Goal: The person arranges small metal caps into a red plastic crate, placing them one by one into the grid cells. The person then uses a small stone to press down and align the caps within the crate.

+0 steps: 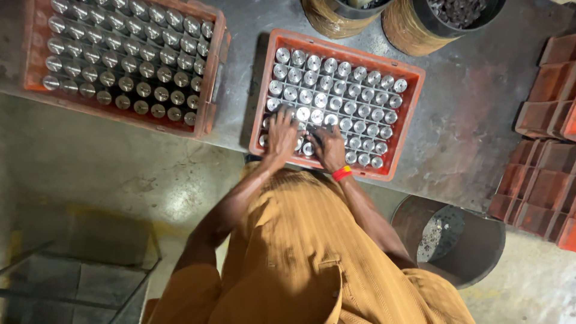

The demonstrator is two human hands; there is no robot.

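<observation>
An orange plastic crate (414, 96) sits on the grey metal table, filled with rows of upright shiny metal cylinders (348, 96). Both my hands are inside its near left corner. My left hand (282, 133) lies with fingers spread over the tops of the cylinders there. My right hand (329, 147), with a red and yellow band on the wrist, has its fingers curled around a cylinder in the front rows. The cylinders under both hands are hidden.
A second orange crate (211, 90) full of duller cylinders stands to the left. Two round bins (408, 33) with dark parts stand at the table's far edge. Empty orange crates (543, 174) are stacked on the right. A dark metal bucket (480, 264) sits on the floor.
</observation>
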